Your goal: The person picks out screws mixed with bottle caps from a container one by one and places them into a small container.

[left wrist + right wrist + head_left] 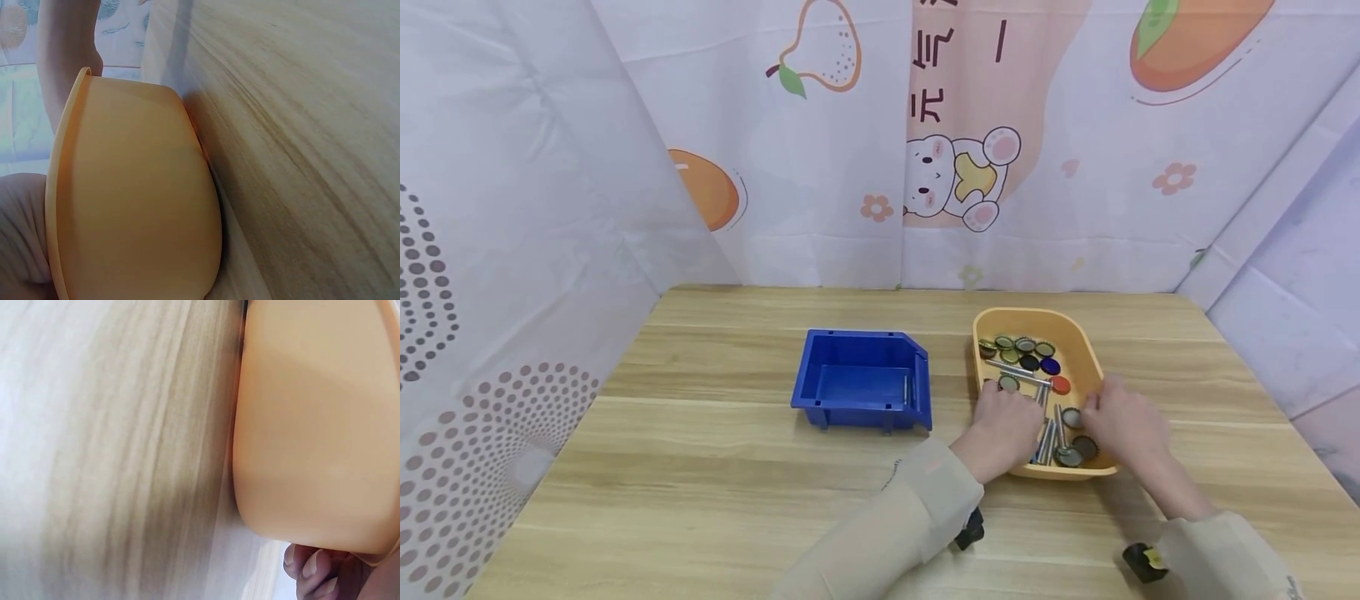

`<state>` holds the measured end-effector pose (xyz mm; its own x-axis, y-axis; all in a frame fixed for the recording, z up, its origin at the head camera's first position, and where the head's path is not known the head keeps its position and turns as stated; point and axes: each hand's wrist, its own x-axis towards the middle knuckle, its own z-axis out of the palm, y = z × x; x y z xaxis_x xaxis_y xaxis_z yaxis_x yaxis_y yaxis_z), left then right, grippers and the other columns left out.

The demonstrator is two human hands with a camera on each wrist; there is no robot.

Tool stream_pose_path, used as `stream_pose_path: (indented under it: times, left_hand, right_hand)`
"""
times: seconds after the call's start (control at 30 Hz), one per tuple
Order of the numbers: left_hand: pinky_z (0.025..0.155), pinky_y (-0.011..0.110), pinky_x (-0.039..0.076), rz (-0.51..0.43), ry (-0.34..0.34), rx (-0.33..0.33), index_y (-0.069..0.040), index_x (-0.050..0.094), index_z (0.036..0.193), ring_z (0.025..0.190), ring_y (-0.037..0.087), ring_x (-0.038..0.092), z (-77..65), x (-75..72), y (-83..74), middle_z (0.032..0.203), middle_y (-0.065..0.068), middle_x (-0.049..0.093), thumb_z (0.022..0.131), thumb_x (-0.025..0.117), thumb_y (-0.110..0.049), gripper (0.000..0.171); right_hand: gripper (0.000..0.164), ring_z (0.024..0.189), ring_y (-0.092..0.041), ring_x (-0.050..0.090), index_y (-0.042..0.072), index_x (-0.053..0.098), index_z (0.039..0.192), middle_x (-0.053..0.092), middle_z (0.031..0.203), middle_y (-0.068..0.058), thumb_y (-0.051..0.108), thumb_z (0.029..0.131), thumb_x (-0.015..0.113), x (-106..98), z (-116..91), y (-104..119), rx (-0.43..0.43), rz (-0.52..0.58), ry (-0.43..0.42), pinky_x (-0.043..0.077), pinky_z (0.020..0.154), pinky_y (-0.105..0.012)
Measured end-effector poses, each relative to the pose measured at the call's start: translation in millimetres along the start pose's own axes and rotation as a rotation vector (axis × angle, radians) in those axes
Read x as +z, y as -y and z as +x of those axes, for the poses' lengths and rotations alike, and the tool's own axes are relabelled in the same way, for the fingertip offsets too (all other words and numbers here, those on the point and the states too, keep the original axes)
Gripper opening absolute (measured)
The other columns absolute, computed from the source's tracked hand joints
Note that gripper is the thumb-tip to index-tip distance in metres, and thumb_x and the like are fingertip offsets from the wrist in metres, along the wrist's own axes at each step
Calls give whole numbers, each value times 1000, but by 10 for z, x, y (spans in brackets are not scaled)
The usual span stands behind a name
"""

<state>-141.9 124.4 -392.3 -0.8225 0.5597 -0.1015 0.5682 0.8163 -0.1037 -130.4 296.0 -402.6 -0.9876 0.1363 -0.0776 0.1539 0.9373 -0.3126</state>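
Observation:
An orange plastic tub on the table holds bottle caps and several silver metal rods. My left hand reaches over the tub's near left rim, its fingertips down among the contents; what they hold is hidden. In the left wrist view, part of that hand lies over the rim beside the tub's outer wall. My right hand grips the tub's right rim. The right wrist view shows curled fingers against the outside of the tub.
Left of the tub stands a blue bin with a small silver rod at its right end. A patterned curtain hangs behind the wooden table. Dark wrist devices sit under both sleeves.

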Motion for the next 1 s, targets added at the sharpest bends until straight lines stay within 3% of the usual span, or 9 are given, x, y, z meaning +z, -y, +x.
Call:
stream_pose_path:
  times: [0.07, 0.17, 0.37, 0.6, 0.7, 0.83, 0.93, 1.0]
  left_hand:
    - [81, 31, 42, -2, 11, 0, -28, 60, 71, 73, 8, 52, -3, -2, 5, 78, -12, 61, 91, 65, -41, 25]
    - [81, 30, 42, -5, 11, -12, -25, 62, 87, 75, 8, 53, -8, -2, 14, 82, -9, 60, 90, 66, -45, 20]
    - [82, 30, 42, -47, -3, -48, -19, 54, 125, 74, 9, 59, -8, -1, 24, 84, -8, 65, 90, 64, -48, 46]
    - [79, 28, 46, -110, -50, -49, -17, 51, 138, 73, 9, 63, 9, -23, 60, 86, -8, 70, 94, 60, -40, 51]
    - [64, 25, 46, -214, -90, -51, -12, 53, 135, 61, 6, 58, 20, -67, 116, 72, -8, 65, 91, 62, -34, 50]
    - [46, 22, 38, -464, -110, -54, -14, 55, 112, 49, 5, 47, 8, -153, 216, 63, -10, 51, 89, 65, -24, 27]
    - [45, 21, 37, -627, -99, -69, -18, 53, 104, 51, 5, 48, -16, -218, 272, 67, -10, 50, 89, 66, -21, 20]
    - [48, 20, 39, -704, -89, -84, -18, 54, 108, 53, 5, 50, -31, -243, 296, 72, -10, 54, 89, 66, -21, 23]
  right_hand:
    - [31, 55, -24, 49, -2, 49, 90, 51, 65, -12, 25, 98, 36, 5, 1, 6, 0, -4, -2, 36, 43, -36]
    - [31, 56, -25, 49, -1, 48, 89, 52, 65, -13, 26, 98, 36, 3, 5, 6, -2, -7, -6, 35, 43, -36]
    - [32, 57, -26, 50, -1, 48, 91, 52, 67, -14, 26, 98, 35, 4, 10, 7, 0, -7, -5, 35, 44, -37]
    - [31, 56, -25, 49, -2, 48, 91, 51, 66, -12, 26, 98, 36, -2, 4, 14, 1, -9, 0, 35, 43, -36]
    - [32, 55, -25, 49, -2, 49, 91, 52, 65, -12, 26, 98, 36, -9, 2, 21, -5, -9, -2, 35, 43, -36]
    - [31, 55, -25, 50, -3, 49, 91, 52, 65, -13, 25, 98, 36, -11, -3, 33, -11, -8, -8, 35, 43, -36]
    - [31, 55, -25, 49, -3, 49, 91, 52, 65, -13, 25, 98, 37, -7, -7, 36, -11, -10, -15, 35, 43, -37]
    - [31, 55, -25, 49, -3, 49, 91, 52, 65, -13, 25, 98, 37, -4, -8, 31, -14, -12, -16, 35, 43, -36]
